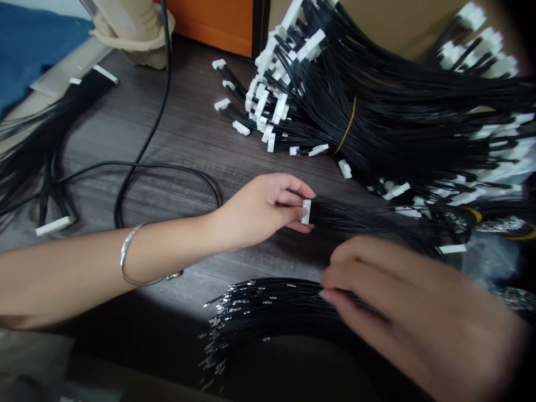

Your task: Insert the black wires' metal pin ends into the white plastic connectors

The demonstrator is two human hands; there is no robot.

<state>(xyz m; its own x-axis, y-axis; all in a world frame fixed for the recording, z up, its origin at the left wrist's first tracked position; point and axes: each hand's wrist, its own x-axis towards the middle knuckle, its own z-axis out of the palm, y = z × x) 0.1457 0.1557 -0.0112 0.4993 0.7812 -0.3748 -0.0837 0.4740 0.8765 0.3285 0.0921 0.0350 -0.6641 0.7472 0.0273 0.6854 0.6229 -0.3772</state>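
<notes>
Black cables [389, 117] crowd a wood-grain table [188, 131] near an orange panel [213, 22].

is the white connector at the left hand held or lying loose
Held: the left hand has its thumb on the connector, with fingertips showing above and below it.

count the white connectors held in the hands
1 visible: the white connector in the left hand, pinched between thumb and fingers. The right hand is blurred, in front of black wires, so one may be hidden there.
</notes>
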